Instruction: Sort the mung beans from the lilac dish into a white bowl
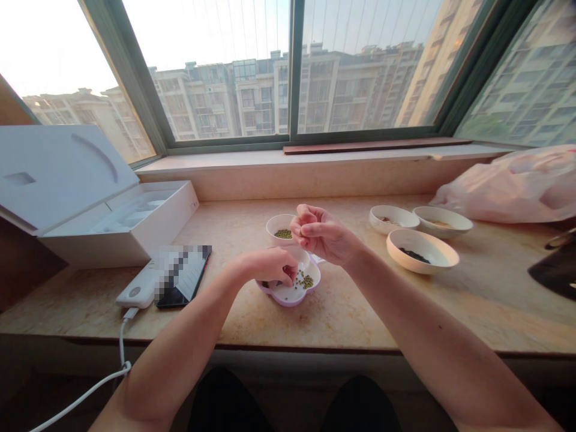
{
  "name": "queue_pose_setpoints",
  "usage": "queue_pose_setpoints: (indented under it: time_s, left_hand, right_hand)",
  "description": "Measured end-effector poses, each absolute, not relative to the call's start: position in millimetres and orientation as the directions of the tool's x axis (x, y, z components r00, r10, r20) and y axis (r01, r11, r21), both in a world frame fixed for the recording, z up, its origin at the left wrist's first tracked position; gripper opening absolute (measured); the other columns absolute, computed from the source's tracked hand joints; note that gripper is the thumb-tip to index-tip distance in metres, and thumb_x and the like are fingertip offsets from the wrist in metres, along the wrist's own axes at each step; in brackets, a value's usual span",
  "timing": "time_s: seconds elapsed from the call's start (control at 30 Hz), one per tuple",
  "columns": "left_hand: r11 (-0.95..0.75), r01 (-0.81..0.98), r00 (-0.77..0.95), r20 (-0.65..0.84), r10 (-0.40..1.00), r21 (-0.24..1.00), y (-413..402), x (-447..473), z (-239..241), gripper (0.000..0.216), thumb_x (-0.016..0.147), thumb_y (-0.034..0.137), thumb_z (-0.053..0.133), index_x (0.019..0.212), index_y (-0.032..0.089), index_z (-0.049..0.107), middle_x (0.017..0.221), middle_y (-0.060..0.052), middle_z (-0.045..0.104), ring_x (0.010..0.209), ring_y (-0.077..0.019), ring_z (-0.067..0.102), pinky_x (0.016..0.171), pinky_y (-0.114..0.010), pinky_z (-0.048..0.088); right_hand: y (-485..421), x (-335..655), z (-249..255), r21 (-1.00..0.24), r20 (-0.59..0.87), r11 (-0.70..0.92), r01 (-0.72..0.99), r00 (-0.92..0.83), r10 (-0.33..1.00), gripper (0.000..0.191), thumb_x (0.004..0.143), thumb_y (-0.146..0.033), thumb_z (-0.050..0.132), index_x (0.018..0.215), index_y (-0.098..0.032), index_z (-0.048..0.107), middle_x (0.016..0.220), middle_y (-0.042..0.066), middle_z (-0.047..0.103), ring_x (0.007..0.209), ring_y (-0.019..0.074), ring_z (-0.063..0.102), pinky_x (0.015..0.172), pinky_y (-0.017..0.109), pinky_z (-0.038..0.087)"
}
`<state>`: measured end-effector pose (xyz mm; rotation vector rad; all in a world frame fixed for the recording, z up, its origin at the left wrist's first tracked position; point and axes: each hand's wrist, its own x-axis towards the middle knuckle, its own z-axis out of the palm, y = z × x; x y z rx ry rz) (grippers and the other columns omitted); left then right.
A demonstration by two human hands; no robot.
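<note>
The left hand (270,266) hangs over a shallow white dish with a lilac, lobed rim (279,300), its fingers (288,273) curled down to the small green mung beans (306,281) inside; whether they grip any cannot be told. The right hand (321,234) is raised just beyond, fingers (299,227) pinched closed, with nothing visible between them. The roundish dish has no clear long axis and sits near the front edge of the beige stone desk (360,315), with open room before it and to its right. A white bowl of beans (273,223) stands just behind it, and three more cream bowls (422,251) lie right, all four holding something. The beans are too small to count exactly. Further left lie one open white box (117,225), one phone (182,277) and one white power bank (135,289) with its cable (85,390); one pale plastic bag (508,186) sits far right.
</note>
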<state>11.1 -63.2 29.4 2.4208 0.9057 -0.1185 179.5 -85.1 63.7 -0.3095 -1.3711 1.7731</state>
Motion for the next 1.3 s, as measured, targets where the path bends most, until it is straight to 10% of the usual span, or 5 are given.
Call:
queue_pose_setpoints:
  time_s: [0.4,0.67,0.83,1.3]
  left_hand:
    - [-0.633,0.577,0.801,-0.204,0.563,0.516,-66.4,5.7,39.9,0.008,0.084,0.021,0.056,0.081,0.017,0.062,0.074,0.002,0.060,0.067,-0.0114,0.050,0.061,-0.024,0.036]
    - [-0.425,0.421,0.858,-0.200,0.473,0.801,-71.0,7.5,43.7,0.019,0.090,0.021,0.043,0.072,0.018,0.047,0.068,0.003,0.046,0.063,-0.0099,0.043,0.061,-0.024,0.037]
    - [-0.296,0.311,0.889,-0.166,0.427,0.903,-75.1,6.5,49.3,0.031,0.096,0.029,0.043,0.067,0.018,0.047,0.065,0.002,0.045,0.058,-0.0100,0.039,0.057,-0.026,0.035]
    - [-0.085,-0.161,0.901,0.181,0.393,0.983,-73.3,-8.1,55.7,0.042,0.073,0.054,0.079,0.066,0.015,0.065,0.062,-0.001,0.056,0.061,-0.0118,0.049,0.062,-0.029,0.038]
  right_hand:
    - [-72.1,172.4,54.1,-0.876,0.342,0.176,-0.450,-0.320,0.884,0.038,0.069,-0.023,0.082,0.070,-0.021,0.044,0.068,-0.007,0.056,0.061,0.0073,0.056,0.055,0.018,0.047]
    - [-42.4,178.7,27.4,-0.835,0.507,0.502,0.224,-0.038,0.861,0.021,0.078,-0.031,0.070,0.075,-0.020,0.053,0.073,-0.003,0.061,0.062,0.0118,0.055,0.060,0.027,0.045]
    - [-37.6,184.0,19.2,-0.669,0.513,0.428,0.608,-0.040,0.857,0.005,0.084,-0.020,0.060,0.083,-0.019,0.064,0.082,0.003,0.070,0.074,0.0170,0.062,0.068,0.029,0.045]
    - [-45.2,188.0,32.6,-0.594,0.451,0.309,0.743,-0.011,0.892,0.008,0.085,-0.025,0.062,0.089,-0.021,0.068,0.079,0.002,0.071,0.066,0.0156,0.061,0.063,0.027,0.043]
